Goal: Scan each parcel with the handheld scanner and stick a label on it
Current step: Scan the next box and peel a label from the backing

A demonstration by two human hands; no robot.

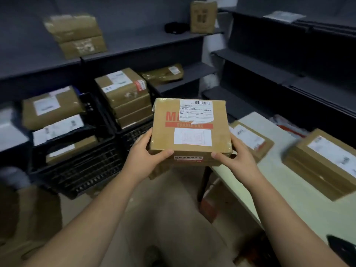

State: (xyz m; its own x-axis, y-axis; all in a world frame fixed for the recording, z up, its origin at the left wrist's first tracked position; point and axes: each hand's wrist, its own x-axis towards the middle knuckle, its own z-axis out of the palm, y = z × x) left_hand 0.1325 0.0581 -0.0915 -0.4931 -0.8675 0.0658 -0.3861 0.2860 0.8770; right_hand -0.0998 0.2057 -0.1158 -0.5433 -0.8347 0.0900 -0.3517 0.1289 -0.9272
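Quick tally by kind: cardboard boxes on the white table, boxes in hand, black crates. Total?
Cardboard boxes on the table: 2
Held box, gripped by left hand and right hand: 1
Black crates: 2
Total: 5

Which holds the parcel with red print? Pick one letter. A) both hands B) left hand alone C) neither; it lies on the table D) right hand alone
A: the left hand and the right hand each grip a near corner of the parcel, off the table.
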